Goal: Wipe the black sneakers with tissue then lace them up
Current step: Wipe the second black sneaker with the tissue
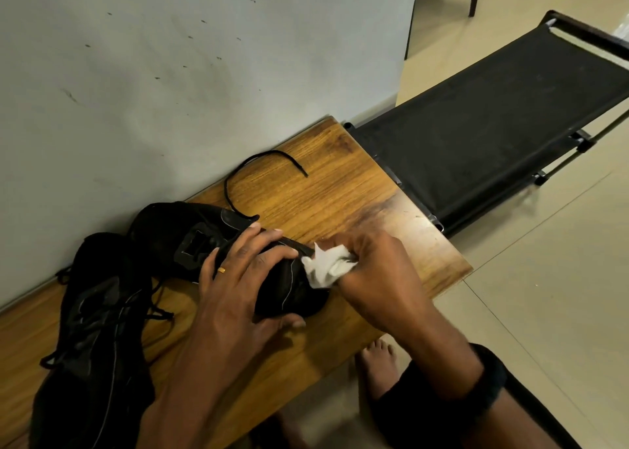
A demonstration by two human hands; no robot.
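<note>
A black sneaker without its lace lies on the wooden bench, toe toward me. My left hand grips it across the middle, fingers over the top. My right hand is shut on a crumpled white tissue pressed against the sneaker's toe. A loose black shoelace curves on the bench behind the sneaker, one end running to its heel. The second black sneaker, laced, lies at the left, close to the first.
A grey wall rises directly behind the bench. A black fabric cot on a metal frame butts against the bench's far end. Tiled floor lies to the right, and a bare foot rests below the bench edge.
</note>
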